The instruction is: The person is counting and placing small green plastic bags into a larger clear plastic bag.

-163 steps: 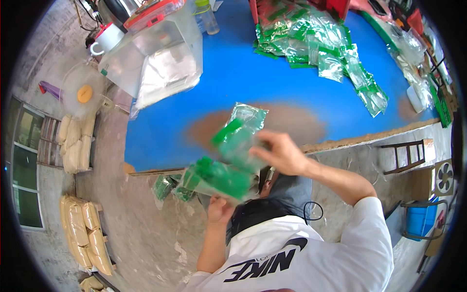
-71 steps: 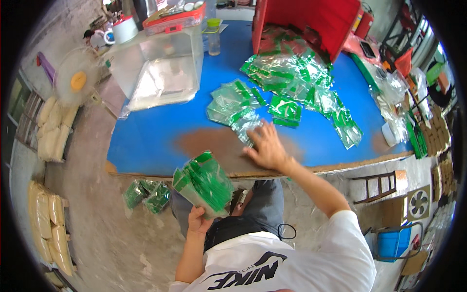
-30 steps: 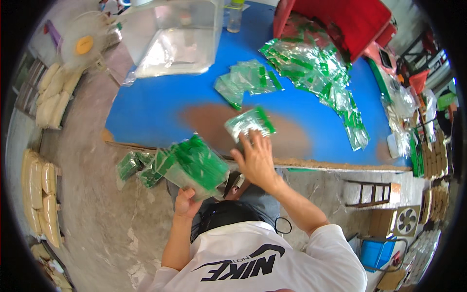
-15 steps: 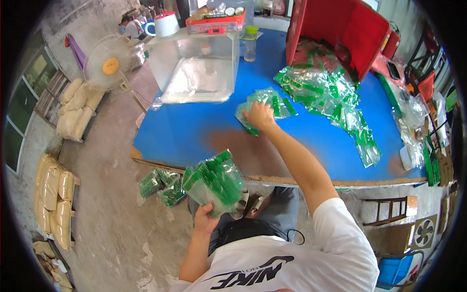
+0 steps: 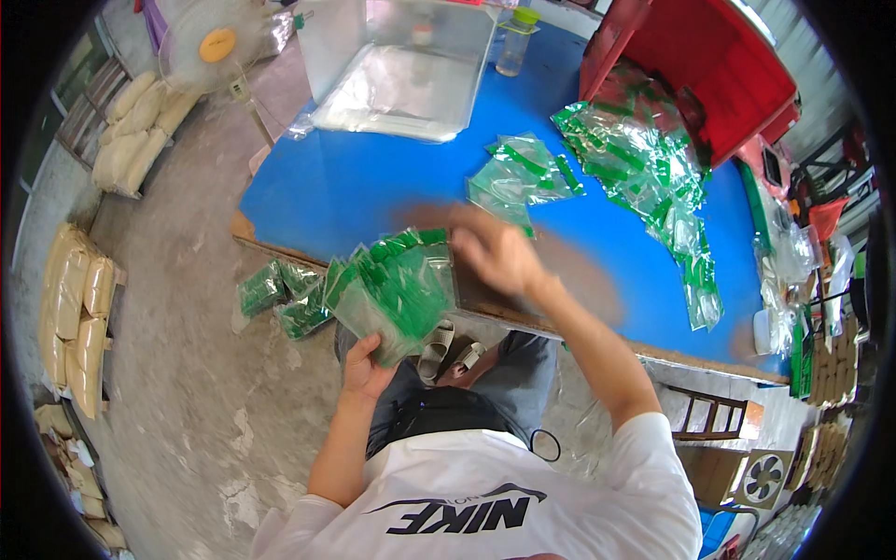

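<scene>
Now our L hand (image 5: 367,366) pinches the fanned green pkts (image 5: 401,294) by the blue tbl (image 5: 345,191); our R hand (image 5: 495,250) blurs alongside, grip unclear. Prob. mid-stacking; next move wants a reach to the loose pkts (image 5: 502,183).

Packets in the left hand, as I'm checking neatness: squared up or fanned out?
Fanned out: the packets in the left hand show staggered green bands and corners jutting unevenly.

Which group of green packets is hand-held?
The fanned stack in the left hand; the small cluster and large heap lie on the table, the bundles sit lower down.
</scene>
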The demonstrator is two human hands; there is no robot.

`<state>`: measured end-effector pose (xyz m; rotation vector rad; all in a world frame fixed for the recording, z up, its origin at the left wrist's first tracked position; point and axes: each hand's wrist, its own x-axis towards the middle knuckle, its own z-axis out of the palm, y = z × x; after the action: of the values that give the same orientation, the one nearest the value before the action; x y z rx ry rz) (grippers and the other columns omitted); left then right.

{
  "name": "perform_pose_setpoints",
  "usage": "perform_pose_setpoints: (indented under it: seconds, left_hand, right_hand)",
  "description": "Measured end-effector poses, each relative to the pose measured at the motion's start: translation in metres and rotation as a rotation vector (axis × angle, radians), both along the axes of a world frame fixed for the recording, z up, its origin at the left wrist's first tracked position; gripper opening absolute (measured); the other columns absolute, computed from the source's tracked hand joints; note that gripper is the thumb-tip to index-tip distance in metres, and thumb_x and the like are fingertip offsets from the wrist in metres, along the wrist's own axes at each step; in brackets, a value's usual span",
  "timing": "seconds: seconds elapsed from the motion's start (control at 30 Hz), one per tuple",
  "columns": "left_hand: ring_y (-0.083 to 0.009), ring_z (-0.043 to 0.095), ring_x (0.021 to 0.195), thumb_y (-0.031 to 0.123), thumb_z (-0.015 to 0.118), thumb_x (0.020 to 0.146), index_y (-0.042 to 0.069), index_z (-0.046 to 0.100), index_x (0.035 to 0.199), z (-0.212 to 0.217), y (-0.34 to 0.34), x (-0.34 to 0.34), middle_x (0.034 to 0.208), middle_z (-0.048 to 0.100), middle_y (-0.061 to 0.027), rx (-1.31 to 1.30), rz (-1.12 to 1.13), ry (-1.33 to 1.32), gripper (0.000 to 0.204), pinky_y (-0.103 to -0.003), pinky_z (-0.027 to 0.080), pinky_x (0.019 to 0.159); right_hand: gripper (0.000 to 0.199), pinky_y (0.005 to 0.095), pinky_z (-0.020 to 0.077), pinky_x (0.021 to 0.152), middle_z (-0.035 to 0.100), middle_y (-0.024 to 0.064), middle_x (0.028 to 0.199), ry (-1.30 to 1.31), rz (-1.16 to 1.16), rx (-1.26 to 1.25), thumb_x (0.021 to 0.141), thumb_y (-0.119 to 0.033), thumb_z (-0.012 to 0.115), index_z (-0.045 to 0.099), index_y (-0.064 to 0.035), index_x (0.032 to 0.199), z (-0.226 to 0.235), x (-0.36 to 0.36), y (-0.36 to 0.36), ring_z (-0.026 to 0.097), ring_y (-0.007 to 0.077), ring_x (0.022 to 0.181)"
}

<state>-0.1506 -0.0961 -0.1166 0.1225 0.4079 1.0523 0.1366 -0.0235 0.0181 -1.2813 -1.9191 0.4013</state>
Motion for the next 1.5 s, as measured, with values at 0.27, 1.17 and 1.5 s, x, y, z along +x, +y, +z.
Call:
perform_pose_setpoints:
  seconds: [0.27,1.17,1.5]
  left_hand:
    - [-0.0332,0.044,0.139,0.014,0.072,0.085,0.005,0.04,0.148,0.023,-0.014,0.007,0.149,0.049,-0.013,0.128,-0.012,0.088,0.071,-0.052,0.033,0.119]
    - [-0.026,0.058,0.125,0.001,0.073,0.086,0.007,0.05,0.138,0.066,-0.023,0.034,0.133,0.059,-0.0085,0.003,0.055,0.251,0.057,-0.044,0.049,0.105]
    - [-0.0181,0.06,0.114,0.004,0.08,0.082,0.004,0.053,0.134,0.073,-0.032,0.067,0.126,0.062,-0.006,0.14,0.211,0.419,0.058,-0.036,0.049,0.099]
  right_hand:
    - [0.026,0.0446,0.056,0.086,0.069,0.0183,0.113,-0.505,-0.348,0.171,0.093,-0.014,0.061,0.063,0.0,0.114,-0.024,0.052,0.055,0.069,0.0377,0.095]
    - [0.03,0.0254,0.0461,0.057,0.061,-0.0024,0.077,1.0,-0.009,-0.604,0.092,-0.032,0.076,0.058,-0.0101,0.081,0.07,-0.015,0.013,0.055,0.0052,0.067]
    - [0.027,0.0338,0.0452,0.071,0.061,0.0122,0.093,0.311,-0.547,0.087,0.086,-0.017,0.078,0.056,-0.0019,0.079,-0.02,-0.084,-0.055,0.055,0.0197,0.081]
